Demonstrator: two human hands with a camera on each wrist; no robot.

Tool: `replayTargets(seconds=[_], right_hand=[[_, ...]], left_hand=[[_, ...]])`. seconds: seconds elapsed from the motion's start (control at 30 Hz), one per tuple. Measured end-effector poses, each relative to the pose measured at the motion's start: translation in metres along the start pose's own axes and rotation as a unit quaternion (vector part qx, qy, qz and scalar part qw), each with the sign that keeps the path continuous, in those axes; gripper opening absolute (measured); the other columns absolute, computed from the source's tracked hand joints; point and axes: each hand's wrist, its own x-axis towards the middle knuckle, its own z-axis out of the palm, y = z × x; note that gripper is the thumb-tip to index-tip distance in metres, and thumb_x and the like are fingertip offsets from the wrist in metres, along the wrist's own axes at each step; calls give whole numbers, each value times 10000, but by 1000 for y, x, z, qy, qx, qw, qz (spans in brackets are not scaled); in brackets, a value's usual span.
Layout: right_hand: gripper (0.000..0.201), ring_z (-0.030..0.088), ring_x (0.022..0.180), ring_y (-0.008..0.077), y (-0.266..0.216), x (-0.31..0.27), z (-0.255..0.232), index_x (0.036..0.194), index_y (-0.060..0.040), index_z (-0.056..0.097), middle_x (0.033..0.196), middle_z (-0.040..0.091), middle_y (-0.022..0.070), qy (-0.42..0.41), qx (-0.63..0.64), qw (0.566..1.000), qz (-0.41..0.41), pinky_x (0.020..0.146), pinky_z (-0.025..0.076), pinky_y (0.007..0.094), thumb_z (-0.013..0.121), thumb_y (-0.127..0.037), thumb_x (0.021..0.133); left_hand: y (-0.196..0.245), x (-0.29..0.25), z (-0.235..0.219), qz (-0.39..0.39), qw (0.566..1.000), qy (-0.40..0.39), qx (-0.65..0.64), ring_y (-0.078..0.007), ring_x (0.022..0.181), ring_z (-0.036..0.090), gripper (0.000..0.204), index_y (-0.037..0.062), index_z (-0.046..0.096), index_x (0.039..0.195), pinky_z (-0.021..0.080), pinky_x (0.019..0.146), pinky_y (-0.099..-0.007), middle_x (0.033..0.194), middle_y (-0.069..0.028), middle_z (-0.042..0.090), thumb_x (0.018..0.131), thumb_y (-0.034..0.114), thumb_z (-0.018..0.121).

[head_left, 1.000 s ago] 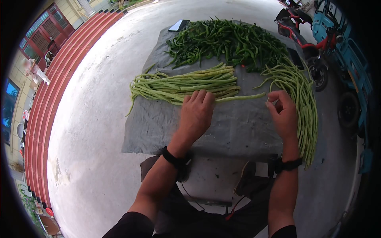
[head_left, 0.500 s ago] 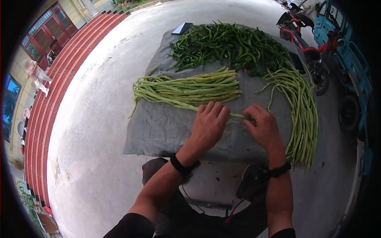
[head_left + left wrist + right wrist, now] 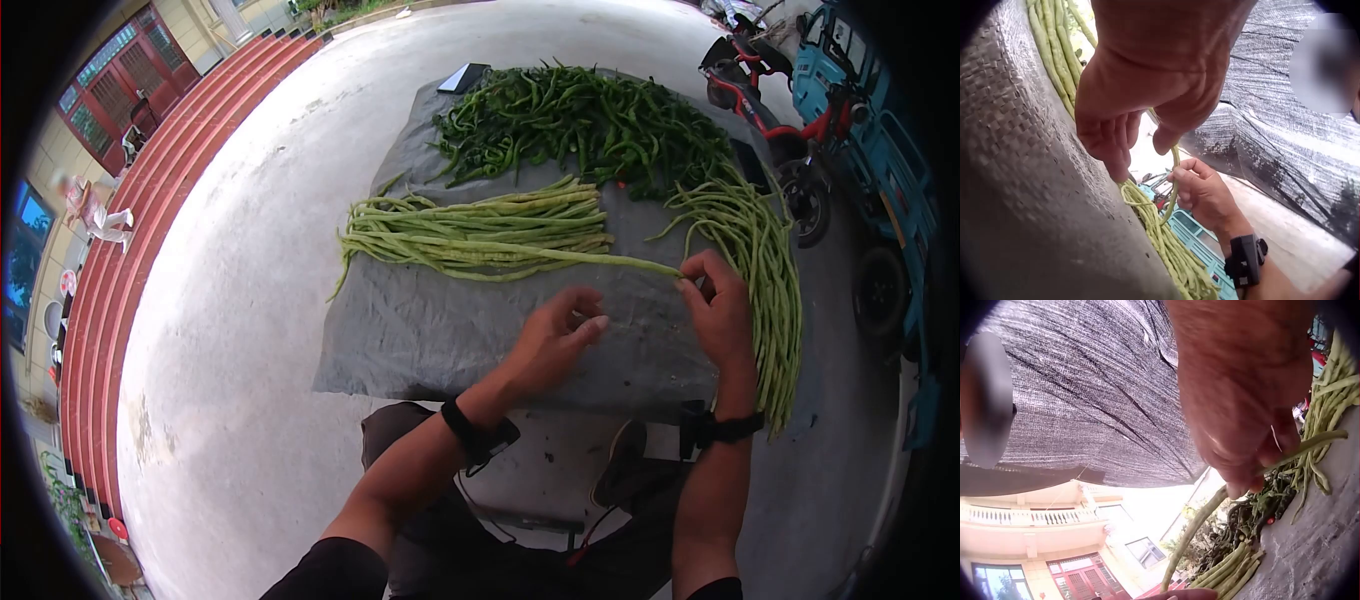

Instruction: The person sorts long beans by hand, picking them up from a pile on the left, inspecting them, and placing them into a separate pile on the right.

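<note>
My right hand [image 3: 720, 302] pinches one end of a long green bean [image 3: 632, 262] between thumb and fingers. The bean stretches left across the front of a bundle of long beans [image 3: 480, 222] lying on the grey sheet [image 3: 440, 325]. In the right wrist view, the pinched bean [image 3: 1192, 532] sticks out on both sides of the fingertips. My left hand [image 3: 556, 338] hovers above the sheet in front of the bundle, holding nothing, its thumb apart from its loosely bent fingers. A looser heap of long beans [image 3: 768, 300] lies beside the right hand, draping over the sheet's right edge.
Green peppers [image 3: 590, 125] form a large pile at the sheet's far side. A phone-like flat object [image 3: 464, 78] lies at the far left corner, and a dark flat one [image 3: 748, 165] at the right edge. A blue cart [image 3: 890, 170] stands beyond the right side.
Both hands came together at one bean near the front of the sheet, then parted. The left hand has let go and drawn back; the right has moved right, pulling the bean's end along.
</note>
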Motion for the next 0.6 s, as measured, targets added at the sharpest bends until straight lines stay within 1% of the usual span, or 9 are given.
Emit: replayTargets(seconds=[0.03, 0.13, 0.23, 0.27, 0.33, 0.4, 0.47, 0.53, 0.6], right_hand=[[147, 527, 637, 98, 3, 0, -3, 1039, -36, 658, 845, 646, 37, -4, 1, 1000, 2, 610, 442, 313, 750, 5, 933], [133, 492, 649, 65, 13, -2, -15, 1041, -37, 666, 823, 633, -5, -17, 32, 999, 34, 616, 424, 287, 744, -13, 936], [120, 492, 674, 40, 26, -6, -28, 1034, -35, 677, 841, 640, -33, -30, 68, 996, 53, 633, 421, 274, 742, -25, 934], [122, 508, 691, 41, 28, -7, -34, 1034, -33, 682, 848, 644, -35, -56, 71, 994, 68, 646, 431, 270, 749, -32, 932], [131, 542, 725, 41, 28, -9, -47, 1036, -28, 692, 860, 652, -38, -105, 72, 987, 101, 673, 451, 264, 762, -48, 928], [149, 577, 757, 50, 31, -11, -50, 1044, -23, 700, 864, 654, -32, -148, 96, 978, 110, 694, 471, 261, 777, -72, 927], [177, 628, 793, 69, 32, -14, -56, 1057, -7, 706, 856, 665, -25, -187, 127, 966, 123, 725, 505, 265, 781, -121, 945], [159, 635, 768, 79, 33, -16, -58, 1034, -5, 703, 832, 676, -9, -200, 150, 959, 136, 714, 509, 276, 765, -135, 966], [150, 646, 760, 86, 34, -18, -61, 1026, -8, 702, 813, 680, 3, -196, 160, 957, 139, 704, 509, 280, 758, -136, 973]], left_hand=[[-3, 3, -1, -53, 993, -1, -107, -226, 1015, 767, 459, 36, 573, 1484, 559, 828, -329, 1346, -122, 725, 1101, 263, 688], [-2, 8, -14, -49, 970, 42, -234, -214, 1081, 754, 556, 33, 459, 1605, 557, 854, -316, 1443, -148, 688, 1144, 296, 624], [-9, 13, -23, -37, 935, 88, -341, -230, 1134, 745, 548, 22, 457, 1602, 563, 876, -320, 1498, -158, 657, 1141, 266, 625], [-12, 14, -25, -52, 925, 92, -364, -251, 1221, 721, 542, 14, 445, 1609, 567, 889, -329, 1559, -162, 617, 1146, 243, 609], [-10, 14, -29, -73, 910, 106, -394, -266, 1262, 708, 546, 10, 433, 1618, 572, 897, -336, 1575, -164, 606, 1149, 234, 601], [-9, 16, -29, -84, 899, 103, -416, -282, 1325, 681, 552, 14, 414, 1634, 578, 916, -352, 1596, -167, 588, 1154, 224, 586], [-10, 18, -30, -79, 900, 101, -417, -275, 1309, 689, 560, 5, 409, 1636, 579, 924, -359, 1605, -172, 581, 1153, 224, 588], [-12, 19, -29, -89, 914, 115, -380, -235, 1213, 722, 454, 21, 522, 1542, 575, 887, -339, 1496, -145, 658, 1150, 235, 602], [-14, 18, -23, -98, 937, 113, -315, -209, 1106, 748, 333, 44, 610, 1414, 571, 849, -318, 1362, -110, 715, 1145, 240, 615]])
